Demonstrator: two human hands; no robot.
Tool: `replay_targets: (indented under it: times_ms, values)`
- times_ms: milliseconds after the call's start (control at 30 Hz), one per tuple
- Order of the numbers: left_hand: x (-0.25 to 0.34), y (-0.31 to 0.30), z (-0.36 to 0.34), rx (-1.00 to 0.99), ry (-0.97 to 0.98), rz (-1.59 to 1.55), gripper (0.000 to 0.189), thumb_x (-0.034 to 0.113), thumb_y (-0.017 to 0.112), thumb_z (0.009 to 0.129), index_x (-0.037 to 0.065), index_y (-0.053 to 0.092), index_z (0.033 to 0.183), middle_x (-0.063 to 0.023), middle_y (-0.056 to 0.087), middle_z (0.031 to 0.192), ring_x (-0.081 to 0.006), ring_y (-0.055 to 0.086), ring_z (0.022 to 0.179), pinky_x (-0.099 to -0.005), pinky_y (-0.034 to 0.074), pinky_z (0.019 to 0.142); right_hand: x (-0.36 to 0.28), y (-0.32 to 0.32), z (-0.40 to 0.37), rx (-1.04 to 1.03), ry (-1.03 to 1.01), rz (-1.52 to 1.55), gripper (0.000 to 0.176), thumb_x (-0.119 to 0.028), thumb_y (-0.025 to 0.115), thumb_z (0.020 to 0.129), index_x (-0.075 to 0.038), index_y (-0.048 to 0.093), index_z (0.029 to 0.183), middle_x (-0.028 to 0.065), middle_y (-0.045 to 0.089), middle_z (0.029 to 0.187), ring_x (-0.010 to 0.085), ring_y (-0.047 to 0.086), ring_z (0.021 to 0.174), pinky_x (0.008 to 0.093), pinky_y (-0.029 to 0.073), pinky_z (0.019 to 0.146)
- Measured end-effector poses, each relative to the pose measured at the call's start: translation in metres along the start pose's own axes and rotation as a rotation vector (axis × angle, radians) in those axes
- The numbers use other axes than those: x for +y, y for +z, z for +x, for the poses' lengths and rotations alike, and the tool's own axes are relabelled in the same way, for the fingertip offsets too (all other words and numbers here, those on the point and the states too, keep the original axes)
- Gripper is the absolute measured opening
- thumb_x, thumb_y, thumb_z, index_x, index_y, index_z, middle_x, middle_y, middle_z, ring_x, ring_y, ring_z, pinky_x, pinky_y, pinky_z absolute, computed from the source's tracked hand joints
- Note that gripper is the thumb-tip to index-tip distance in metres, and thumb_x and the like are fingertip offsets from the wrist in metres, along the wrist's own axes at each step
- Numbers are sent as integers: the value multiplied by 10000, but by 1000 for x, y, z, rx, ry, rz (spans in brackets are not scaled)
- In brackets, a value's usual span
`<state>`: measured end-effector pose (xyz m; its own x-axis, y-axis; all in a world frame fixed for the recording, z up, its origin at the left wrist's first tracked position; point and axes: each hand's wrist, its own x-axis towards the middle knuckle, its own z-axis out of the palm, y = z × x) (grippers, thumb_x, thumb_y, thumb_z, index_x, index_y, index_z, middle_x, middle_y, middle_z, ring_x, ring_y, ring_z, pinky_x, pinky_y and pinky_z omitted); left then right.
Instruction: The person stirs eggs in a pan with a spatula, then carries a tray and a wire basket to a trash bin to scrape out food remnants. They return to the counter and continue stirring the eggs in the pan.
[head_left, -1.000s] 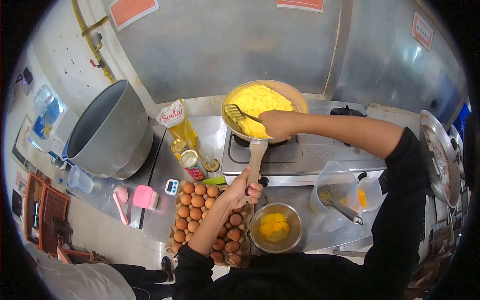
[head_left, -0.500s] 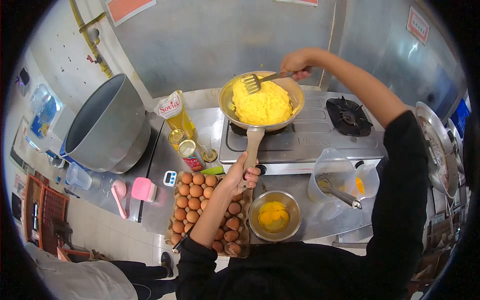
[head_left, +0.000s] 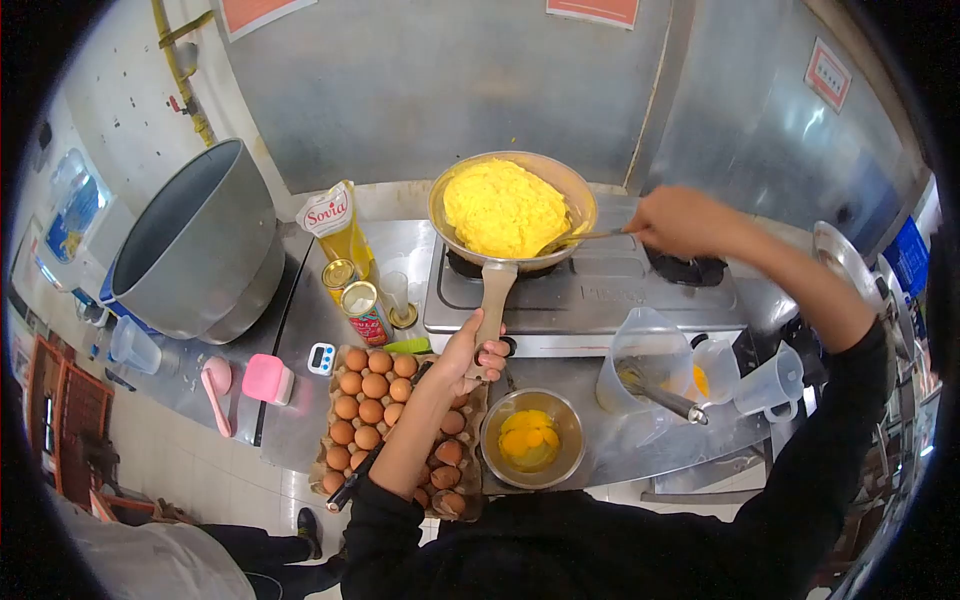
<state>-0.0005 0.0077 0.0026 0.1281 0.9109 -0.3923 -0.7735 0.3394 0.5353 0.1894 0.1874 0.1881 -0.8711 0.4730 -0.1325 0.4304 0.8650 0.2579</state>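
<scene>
A frying pan full of yellow scrambled egg sits on the left burner of a steel gas stove. My left hand grips the pan's pale wooden handle. My right hand holds a metal spatula by its handle, with the blade pushed under the egg at the pan's right rim.
A tray of brown eggs and a steel bowl with raw yolks lie near the counter's front. A jug with a whisk, smaller cups, an oil pouch, cans, a timer and a big grey pot surround the stove.
My right hand swung the spatula from the pan's near side to its far edge, then to the right rim. The left hand kept its hold on the handle.
</scene>
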Motion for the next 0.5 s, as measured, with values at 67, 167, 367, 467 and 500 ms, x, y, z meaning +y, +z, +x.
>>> replay_targets:
  times_ms: [67, 167, 367, 467, 500]
  values:
    - [-1, -2, 1, -21, -17, -19, 339, 438, 264, 845, 111, 351, 840, 58, 291, 547, -33, 275, 415, -180, 265, 385, -19, 13, 4, 36, -30, 18, 226, -156, 487, 724, -125, 589, 923, 132, 576, 692, 287, 556, 655, 391, 446, 596]
    - [-2, 0, 0, 16, -5, -5, 341, 441, 271, 842, 110, 352, 831, 58, 295, 545, -32, 276, 414, -179, 262, 382, -56, 46, 22, 174, -54, 85, 142, -77, 467, 696, 0, 579, 739, 180, 562, 696, 306, 563, 663, 390, 450, 582]
    - [-5, 0, 0, 11, 28, -54, 333, 421, 310, 837, 97, 384, 837, 63, 309, 547, -22, 276, 400, -164, 241, 352, -42, 98, 136, 498, -10, 124, 126, -93, 490, 663, -28, 594, 691, 150, 579, 667, 264, 580, 628, 374, 453, 536]
    - [-5, 0, -2, 29, 43, -30, 334, 420, 317, 836, 94, 385, 840, 62, 313, 548, -20, 284, 396, -158, 238, 344, 18, 30, 158, -9, 3, 229, 208, -155, 447, 700, -17, 584, 627, 118, 555, 572, 210, 526, 476, 348, 416, 454]
    - [-4, 1, -1, 29, 47, -33, 335, 422, 317, 835, 94, 387, 842, 63, 312, 549, -20, 285, 394, -156, 237, 340, 20, -9, 134, -196, 156, 380, 220, -166, 438, 710, -10, 583, 656, 104, 535, 532, 188, 504, 448, 337, 405, 443]
